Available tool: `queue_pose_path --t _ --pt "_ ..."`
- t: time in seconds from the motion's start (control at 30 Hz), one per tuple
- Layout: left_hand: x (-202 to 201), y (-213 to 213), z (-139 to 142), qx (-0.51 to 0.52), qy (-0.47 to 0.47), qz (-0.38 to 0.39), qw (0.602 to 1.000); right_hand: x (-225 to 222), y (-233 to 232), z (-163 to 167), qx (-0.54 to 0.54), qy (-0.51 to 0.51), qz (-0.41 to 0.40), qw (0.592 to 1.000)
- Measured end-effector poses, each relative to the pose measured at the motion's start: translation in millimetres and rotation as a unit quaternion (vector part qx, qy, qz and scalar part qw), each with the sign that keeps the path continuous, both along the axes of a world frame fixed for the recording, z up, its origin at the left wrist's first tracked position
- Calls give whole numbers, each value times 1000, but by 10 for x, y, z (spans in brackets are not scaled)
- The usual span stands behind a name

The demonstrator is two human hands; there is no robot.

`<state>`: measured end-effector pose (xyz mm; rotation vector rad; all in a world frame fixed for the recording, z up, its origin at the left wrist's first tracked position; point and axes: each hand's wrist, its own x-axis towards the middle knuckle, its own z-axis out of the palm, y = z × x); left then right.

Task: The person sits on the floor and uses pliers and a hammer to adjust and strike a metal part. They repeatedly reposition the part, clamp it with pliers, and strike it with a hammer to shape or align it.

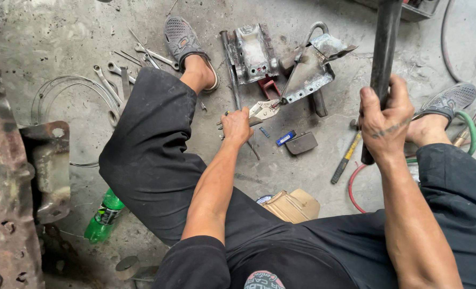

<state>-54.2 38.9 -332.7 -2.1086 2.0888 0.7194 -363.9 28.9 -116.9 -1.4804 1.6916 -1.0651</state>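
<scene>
In the middle of the frame, a little above centre, the locking pliers [263, 110] lie almost flat over the concrete floor [51, 37], and their silver jaws bite the lower edge of a bent steel bracket [313, 69] that stands just to the upper right of them. The left hand [236, 126] is closed around the handles of the pliers, with the fingers [228, 127] wrapped tight, so this hand holds the tool firmly. The pliers look stiff and light enough for one hand, and the handles seem the good place to take them, because the jaws are busy on the metal. The bracket looks heavy, rigid and sharp at its cut edges, probably also a little oily, so I think it is safer to move it through the pliers than by bare skin. At the right of the frame, the right hand [383, 119] grips a dark round bar [379, 75] that goes up out of the picture; its fingers are closed fully around it. The bar seems heavy and smooth. Behind the bracket lies a second grey metal casting [253, 52]. Wrenches [109, 80] are spread in the upper left, a green bottle [103, 217] lies at the lower left, and a hammer with a yellow handle [346, 158] rests near the right foot.
</scene>
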Motion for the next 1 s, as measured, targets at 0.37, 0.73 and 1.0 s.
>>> queue_pose_path --t 0.37,0.73,1.0 --pt "-19 41 -18 4 -7 -16 1000 -80 -363 -1036 80 232 88 965" --pt "-92 -14 109 21 29 18 999 131 -12 206 139 -92 -16 986" --pt "-73 -39 165 44 12 16 999 -25 -111 761 -154 -68 62 984"
